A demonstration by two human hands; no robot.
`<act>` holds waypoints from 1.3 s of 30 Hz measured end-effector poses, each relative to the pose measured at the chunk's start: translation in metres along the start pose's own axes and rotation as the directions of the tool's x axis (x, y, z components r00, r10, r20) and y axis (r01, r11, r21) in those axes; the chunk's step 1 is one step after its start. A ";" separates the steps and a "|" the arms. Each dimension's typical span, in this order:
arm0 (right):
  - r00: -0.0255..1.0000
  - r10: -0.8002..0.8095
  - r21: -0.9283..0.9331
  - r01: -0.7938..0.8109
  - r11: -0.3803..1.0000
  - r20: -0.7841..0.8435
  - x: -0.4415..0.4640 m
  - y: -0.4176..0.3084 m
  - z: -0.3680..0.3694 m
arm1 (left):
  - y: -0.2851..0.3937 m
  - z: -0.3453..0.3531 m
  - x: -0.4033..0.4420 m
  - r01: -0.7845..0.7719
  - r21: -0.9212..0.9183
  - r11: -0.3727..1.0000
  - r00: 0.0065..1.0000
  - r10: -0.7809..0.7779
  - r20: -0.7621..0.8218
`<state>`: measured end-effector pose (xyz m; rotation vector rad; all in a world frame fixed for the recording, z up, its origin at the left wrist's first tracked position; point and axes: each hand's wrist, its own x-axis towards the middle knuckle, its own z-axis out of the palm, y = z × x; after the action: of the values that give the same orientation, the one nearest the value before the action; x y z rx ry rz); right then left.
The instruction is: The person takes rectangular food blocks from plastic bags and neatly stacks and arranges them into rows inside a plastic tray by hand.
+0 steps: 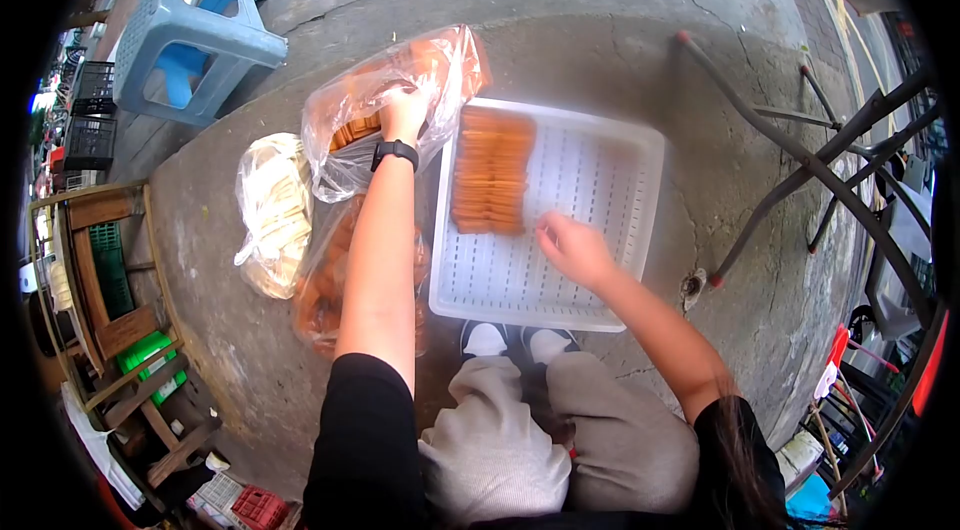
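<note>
My left hand [403, 113] reaches into a clear plastic bag [455, 55] holding flat orange-brown pieces [355, 130]. Its fingers are hidden by the bag and glare, and a dark watch is on that wrist. My right hand [575, 248] hovers over a white slotted plastic crate [648, 200], its fingers curled and nothing visible in them. Just left of this hand, a row of thin orange-brown slabs [490, 175] stands packed along the crate's left side. The slabs' exact kind is unclear.
A bag of pale pieces [275, 215] and another bag of orange-brown pieces [325, 285] lie left of the crate. A blue stool [195, 45] stands at upper left, a wooden frame [110, 270] at left. Metal legs [765, 130] rise at right. My shoes [485, 338] touch the crate's near side.
</note>
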<state>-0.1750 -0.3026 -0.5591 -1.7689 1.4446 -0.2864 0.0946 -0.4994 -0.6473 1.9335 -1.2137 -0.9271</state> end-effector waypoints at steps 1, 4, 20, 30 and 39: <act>1.000 0.000 -0.001 0.000 1.000 -0.004 0.000 -0.001 0.000 | 0.001 -0.004 -0.004 0.026 0.006 1.000 1.000 -0.026 0.008; 1.000 -0.006 0.030 0.006 1.000 0.009 -0.001 -0.003 0.001 | -0.011 -0.009 -0.007 -0.021 -0.039 0.999 1.000 0.021 -0.020; 0.987 -0.128 0.753 0.007 0.658 0.102 -0.024 -0.096 0.020 | 0.050 -0.092 -0.269 0.087 -0.534 0.841 0.995 -0.104 0.000; 0.995 -0.061 0.935 -0.055 0.351 0.081 -0.083 -0.123 -0.022 | 0.114 -0.099 -0.350 -0.443 -0.074 0.894 0.881 0.449 0.149; 0.991 -0.103 0.855 -0.018 0.518 0.083 -0.050 -0.083 0.027 | 0.035 -0.042 -0.321 0.634 -0.742 0.219 0.770 -0.087 0.632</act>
<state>-0.1146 -0.2447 -0.5026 -0.9483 0.8807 -0.7626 0.0124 -0.2084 -0.5274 0.9461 -0.0989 -1.9243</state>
